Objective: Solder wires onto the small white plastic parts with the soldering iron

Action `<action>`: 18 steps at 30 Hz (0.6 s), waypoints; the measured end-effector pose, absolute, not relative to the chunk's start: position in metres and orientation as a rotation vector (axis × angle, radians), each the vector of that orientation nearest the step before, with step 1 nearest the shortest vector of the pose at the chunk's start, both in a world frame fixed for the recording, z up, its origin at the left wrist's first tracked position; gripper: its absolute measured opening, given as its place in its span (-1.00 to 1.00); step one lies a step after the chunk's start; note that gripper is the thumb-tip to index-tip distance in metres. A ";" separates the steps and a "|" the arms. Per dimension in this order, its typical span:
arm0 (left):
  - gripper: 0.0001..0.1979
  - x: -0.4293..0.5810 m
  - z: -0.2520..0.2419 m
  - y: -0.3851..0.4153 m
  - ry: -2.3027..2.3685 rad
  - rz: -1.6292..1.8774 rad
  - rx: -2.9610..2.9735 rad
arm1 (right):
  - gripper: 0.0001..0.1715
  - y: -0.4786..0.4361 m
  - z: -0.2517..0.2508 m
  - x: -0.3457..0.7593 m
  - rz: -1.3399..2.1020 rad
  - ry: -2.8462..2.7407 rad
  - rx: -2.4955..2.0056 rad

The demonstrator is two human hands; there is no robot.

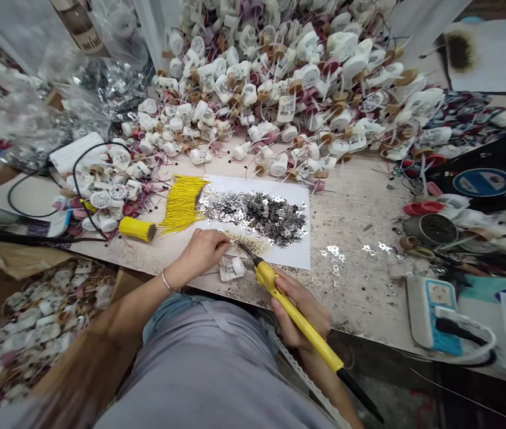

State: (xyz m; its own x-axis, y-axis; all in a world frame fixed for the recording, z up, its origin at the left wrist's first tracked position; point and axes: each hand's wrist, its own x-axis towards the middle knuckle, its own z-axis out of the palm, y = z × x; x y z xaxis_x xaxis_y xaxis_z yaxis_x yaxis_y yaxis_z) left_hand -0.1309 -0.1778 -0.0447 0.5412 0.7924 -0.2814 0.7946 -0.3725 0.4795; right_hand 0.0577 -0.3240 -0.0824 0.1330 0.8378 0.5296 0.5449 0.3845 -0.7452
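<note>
My right hand (300,307) is wrapped around the yellow handle of a soldering iron (297,319). The iron's metal tip points up and left, close to the fingertips of my left hand (205,249). Those left fingers are pinched together over the front edge of a white sheet (300,253); what they hold is too small to make out. Just below them a white plastic motor housing (232,269) lies at the table edge. On the sheet is a heap of small shiny metal tabs (257,211), beside a row of yellow wires (183,202).
A bundle of yellow wires (137,229) stands left of the sheet. White motor assemblies (279,101) with thin leads pile up at the back. Loose tabs (335,253) are scattered to the right. A power strip (435,316) and a black reel (485,179) occupy the right side.
</note>
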 end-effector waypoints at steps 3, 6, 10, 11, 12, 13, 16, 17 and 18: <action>-0.81 -0.127 -0.045 -0.172 1.341 -0.020 2.198 | -0.54 -0.324 -0.082 0.057 0.356 -1.500 -1.295; -0.79 -0.123 -0.046 -0.169 1.339 -0.076 2.221 | -0.46 -0.320 -0.082 0.055 0.370 -1.551 -1.292; -0.76 -0.119 -0.044 -0.168 1.373 -0.140 2.243 | -0.43 -0.316 -0.082 0.056 0.393 -1.620 -1.257; -0.76 -0.118 -0.043 -0.167 1.382 -0.158 2.246 | -0.43 -0.316 -0.082 0.056 0.391 -1.630 -1.249; -0.75 -0.118 -0.042 -0.167 1.390 -0.178 2.249 | -0.42 -0.316 -0.082 0.056 0.384 -1.639 -1.243; -0.75 -0.117 -0.041 -0.167 1.396 -0.195 2.253 | -0.41 -0.317 -0.082 0.057 0.374 -1.643 -1.240; -0.73 -0.116 -0.038 -0.165 1.397 -0.229 2.277 | -0.38 -0.319 -0.084 0.057 0.330 -1.622 -1.242; -0.73 -0.116 -0.038 -0.164 1.390 -0.238 2.288 | -0.37 -0.319 -0.084 0.057 0.326 -1.620 -1.241; -0.72 -0.116 -0.038 -0.164 1.384 -0.245 2.299 | -0.37 -0.319 -0.084 0.057 0.332 -1.626 -1.241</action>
State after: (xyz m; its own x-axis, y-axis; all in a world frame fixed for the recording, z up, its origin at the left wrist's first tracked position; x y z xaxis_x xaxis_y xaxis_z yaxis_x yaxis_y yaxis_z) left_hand -0.1157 -0.1636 -0.0379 0.4826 0.7939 -0.3698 0.8727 -0.4000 0.2801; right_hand 0.0572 -0.3191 -0.0837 0.0504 0.8362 0.5462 0.5550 0.4312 -0.7114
